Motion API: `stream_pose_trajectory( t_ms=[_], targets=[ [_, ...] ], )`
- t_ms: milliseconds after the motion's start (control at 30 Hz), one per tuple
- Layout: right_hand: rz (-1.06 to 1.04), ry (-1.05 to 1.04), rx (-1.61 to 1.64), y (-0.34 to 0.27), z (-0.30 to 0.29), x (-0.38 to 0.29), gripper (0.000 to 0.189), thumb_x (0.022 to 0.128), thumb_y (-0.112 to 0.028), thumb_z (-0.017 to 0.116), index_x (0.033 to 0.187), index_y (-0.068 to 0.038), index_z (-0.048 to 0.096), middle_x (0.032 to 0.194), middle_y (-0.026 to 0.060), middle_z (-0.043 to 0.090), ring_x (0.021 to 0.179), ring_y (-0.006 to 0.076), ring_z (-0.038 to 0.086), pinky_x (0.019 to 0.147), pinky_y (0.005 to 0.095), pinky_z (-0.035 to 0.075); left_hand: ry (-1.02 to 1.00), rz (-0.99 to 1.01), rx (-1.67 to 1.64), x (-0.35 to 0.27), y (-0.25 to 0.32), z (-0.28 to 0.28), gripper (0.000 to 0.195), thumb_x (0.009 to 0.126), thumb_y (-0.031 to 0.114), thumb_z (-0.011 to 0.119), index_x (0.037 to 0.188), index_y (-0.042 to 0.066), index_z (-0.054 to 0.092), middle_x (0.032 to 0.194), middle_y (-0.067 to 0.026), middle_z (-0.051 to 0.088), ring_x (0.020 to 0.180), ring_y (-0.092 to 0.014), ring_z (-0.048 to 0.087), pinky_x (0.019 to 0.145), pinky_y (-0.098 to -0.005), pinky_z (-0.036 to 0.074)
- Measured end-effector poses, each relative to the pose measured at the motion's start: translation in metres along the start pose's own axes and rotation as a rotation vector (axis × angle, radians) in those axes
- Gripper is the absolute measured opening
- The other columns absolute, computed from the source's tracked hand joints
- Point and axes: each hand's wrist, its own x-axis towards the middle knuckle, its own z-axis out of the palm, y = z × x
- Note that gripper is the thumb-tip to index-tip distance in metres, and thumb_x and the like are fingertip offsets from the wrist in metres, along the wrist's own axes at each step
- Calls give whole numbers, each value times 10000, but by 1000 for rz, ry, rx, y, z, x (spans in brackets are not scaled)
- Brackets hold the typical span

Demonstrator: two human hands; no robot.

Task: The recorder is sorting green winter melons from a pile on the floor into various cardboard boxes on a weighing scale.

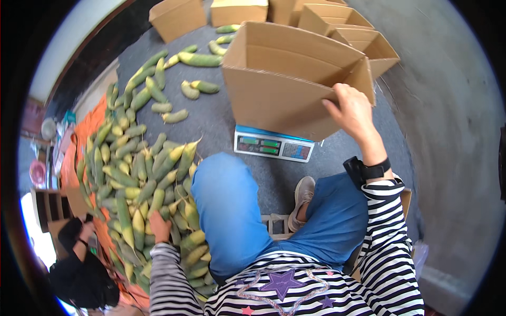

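Note:
An open cardboard box [276,94] rests tilted on a digital scale [273,144] whose display is lit. My right hand [352,110] grips the box's near right top edge, thumb outside. My left hand [160,227] reaches into a large pile of green radishes [134,170] left of my knee and touches a radish [157,201]; whether its fingers are closed on it cannot be seen clearly. The inside bottom of the box is hidden.
More cardboard boxes [180,17] stand along the far side. Loose radishes [201,60] lie on the dark floor sheet beyond the pile. A person in black [85,272] is at the lower left, beside an orange sheet [89,124]. A grey wall [446,118] rises on the right.

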Motion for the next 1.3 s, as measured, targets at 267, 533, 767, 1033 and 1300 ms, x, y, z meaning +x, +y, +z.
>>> stream_pose_trajectory(
  t_ms=[267, 533, 767, 1033, 1300],
  targets=[
    [60, 12, 12, 10, -3, -5, 248, 796, -245, 671, 832, -44, 530, 822, 117, 617, 841, 321, 608, 711, 440, 466, 318, 28, -930, -50, 89, -139, 562, 805, 235, 760, 1211, -59, 507, 1103, -134, 605, 987, -202, 572, 860, -335, 457],
    [8, -10, 98, 5, 0, -11, 185, 771, -220, 695, 801, -80, 578, 764, 93, 654, 779, 283, 660, 691, 426, 504, 696, 671, -1291, -22, 249, -369, 434, 858, 59, 607, 1258, -51, 480, 1228, -132, 551, 1115, -212, 544, 993, -343, 409],
    [111, 36, 66, -6, 7, -6, 45, 775, -127, 603, 801, -95, 586, 749, 75, 645, 753, 268, 651, 659, 394, 481, 125, 1203, -753, 9, 469, -427, 502, 761, 220, 766, 1155, -9, 555, 1008, -131, 668, 892, -185, 658, 782, -328, 528],
    [216, 154, 27, -11, 16, -3, 22, 725, -126, 604, 743, -123, 592, 698, 35, 606, 690, 203, 606, 657, 359, 423, -208, 1371, 211, 71, 598, -358, 490, 651, 257, 749, 1030, -24, 616, 909, -222, 667, 904, -359, 642, 799, -393, 494],
    [162, 235, 89, -13, 16, 1, 51, 700, -131, 623, 721, -117, 579, 645, 33, 589, 629, 207, 601, 606, 345, 429, -596, 1215, 23, 59, 588, -387, 340, 890, 297, 663, 1014, -18, 632, 819, -87, 663, 813, -150, 612, 752, -285, 489]
  ],
)
